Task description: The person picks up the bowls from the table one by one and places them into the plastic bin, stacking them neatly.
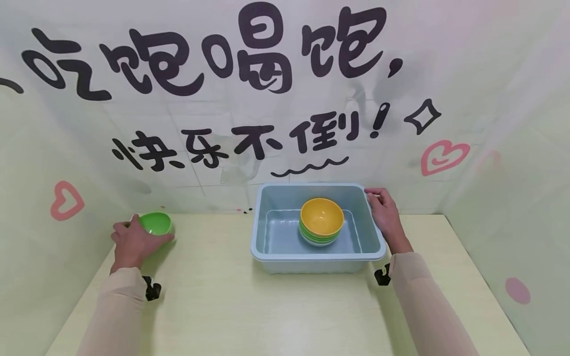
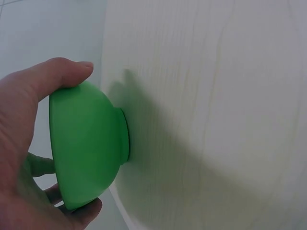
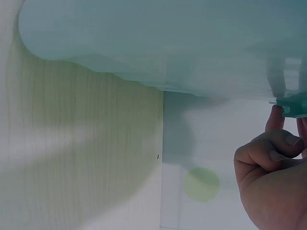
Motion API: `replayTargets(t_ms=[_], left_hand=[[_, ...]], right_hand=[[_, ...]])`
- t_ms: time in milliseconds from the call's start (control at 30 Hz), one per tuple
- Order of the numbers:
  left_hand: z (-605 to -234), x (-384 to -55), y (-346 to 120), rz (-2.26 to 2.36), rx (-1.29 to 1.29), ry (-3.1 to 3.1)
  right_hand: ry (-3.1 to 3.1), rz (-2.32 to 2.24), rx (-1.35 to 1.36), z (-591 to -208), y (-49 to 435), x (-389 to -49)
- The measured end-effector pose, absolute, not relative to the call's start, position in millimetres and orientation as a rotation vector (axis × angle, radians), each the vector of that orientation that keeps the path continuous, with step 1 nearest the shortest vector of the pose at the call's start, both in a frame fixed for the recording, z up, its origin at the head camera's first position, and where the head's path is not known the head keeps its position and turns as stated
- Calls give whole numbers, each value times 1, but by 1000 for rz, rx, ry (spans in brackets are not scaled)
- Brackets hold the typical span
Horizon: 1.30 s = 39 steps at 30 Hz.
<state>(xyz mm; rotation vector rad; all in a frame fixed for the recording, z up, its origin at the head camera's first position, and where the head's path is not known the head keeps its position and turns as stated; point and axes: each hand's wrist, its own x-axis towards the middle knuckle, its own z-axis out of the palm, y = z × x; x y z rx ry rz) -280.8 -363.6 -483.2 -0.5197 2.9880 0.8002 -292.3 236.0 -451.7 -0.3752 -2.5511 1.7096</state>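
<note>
At the table's far left, my left hand grips a green bowl with its opening up. The left wrist view shows the thumb on one side of the green bowl and fingers on the other, its foot close over the tabletop. My right hand holds the right rim of a light blue plastic basin near its back corner, fingers bent at the edge. Inside the basin stands a stack of several bowls, a yellow bowl on top and green and pale ones beneath.
The pale wood-grain table ends at a printed white curtain behind, with more curtain on both sides. A black clip-like object shows by the left wrist, and another black object by the right wrist.
</note>
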Motion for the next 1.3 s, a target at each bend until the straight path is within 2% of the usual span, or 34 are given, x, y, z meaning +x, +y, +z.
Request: replayTargets(t_ms=[867, 1300], left_hand=[[-474, -274, -371, 849, -513, 2945], [-471, -273, -359, 837, -419, 2938]], right_hand=[[-2556, 1687, -345, -451, 238, -292], [-2563, 1703, -352, -448, 238, -290]])
